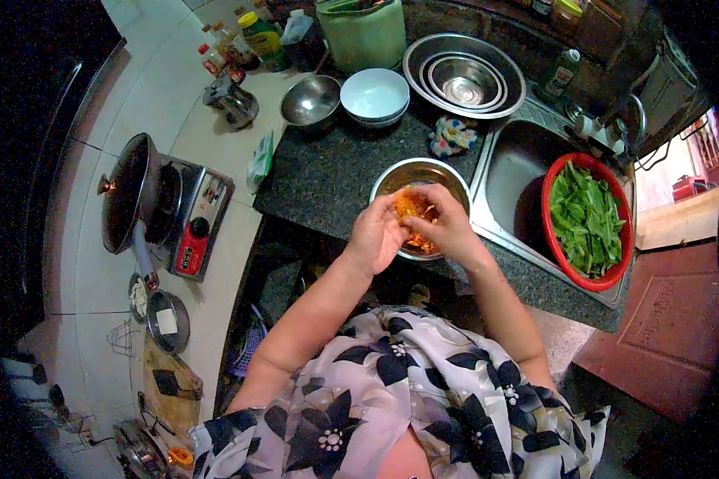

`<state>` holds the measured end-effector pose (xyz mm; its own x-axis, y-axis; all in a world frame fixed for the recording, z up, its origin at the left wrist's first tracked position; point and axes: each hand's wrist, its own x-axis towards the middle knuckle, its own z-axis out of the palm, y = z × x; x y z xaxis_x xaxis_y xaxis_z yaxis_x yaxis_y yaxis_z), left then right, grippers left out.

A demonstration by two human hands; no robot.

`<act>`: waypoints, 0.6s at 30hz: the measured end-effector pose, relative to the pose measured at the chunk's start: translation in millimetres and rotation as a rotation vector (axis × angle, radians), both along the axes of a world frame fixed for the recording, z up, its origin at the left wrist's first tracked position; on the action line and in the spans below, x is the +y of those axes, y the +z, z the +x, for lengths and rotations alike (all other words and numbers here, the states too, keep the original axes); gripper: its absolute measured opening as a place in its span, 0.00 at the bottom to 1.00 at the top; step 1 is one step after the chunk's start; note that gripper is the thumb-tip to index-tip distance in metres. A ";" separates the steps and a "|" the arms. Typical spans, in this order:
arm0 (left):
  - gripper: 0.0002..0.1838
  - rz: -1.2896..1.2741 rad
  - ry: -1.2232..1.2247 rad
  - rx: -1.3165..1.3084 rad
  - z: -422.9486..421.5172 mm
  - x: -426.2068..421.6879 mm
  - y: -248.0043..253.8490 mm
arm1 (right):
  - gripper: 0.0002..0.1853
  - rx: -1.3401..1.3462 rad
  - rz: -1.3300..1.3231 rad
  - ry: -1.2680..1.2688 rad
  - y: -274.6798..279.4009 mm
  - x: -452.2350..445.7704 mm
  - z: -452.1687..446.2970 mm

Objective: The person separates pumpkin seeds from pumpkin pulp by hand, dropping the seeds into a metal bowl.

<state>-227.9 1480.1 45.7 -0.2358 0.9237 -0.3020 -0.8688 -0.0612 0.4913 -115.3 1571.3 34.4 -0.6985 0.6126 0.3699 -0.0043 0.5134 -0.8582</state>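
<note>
Inspecting remotely, I record first the dark speckled worktop (315,188), which carries the steel bowl (418,171); all positions are referred to that bowl. To the bowl's right I note the sink (507,172), and farther right the red basin (589,284), filled with green leaves (583,219). Beyond the bowl stand nested steel basins (465,89). Directly over the bowl I observe the left hand (378,235) and the right hand (449,223). Just beyond the bowl lies a dotted cloth (454,136). The fingers of both hands pinch an orange piece (407,205) above the bowl. Smallest, orange bits (422,243) lie inside the bowl.
</note>
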 end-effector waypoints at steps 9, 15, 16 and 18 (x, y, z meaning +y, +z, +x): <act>0.16 -0.144 -0.007 0.360 1.5 -10.6 -0.2 | 0.10 0.132 -0.967 0.113 -8.2 6.1 -1.4; 0.15 -0.237 0.060 0.540 4.3 -10.7 0.5 | 0.12 0.229 -1.264 0.204 -1.8 3.9 2.2; 0.15 -0.236 0.066 0.579 4.8 -10.6 0.8 | 0.13 0.238 -1.279 0.222 -3.4 4.3 2.7; 0.15 -0.241 0.084 0.663 5.9 -10.2 2.1 | 0.13 0.262 -1.305 0.241 -2.7 4.4 3.2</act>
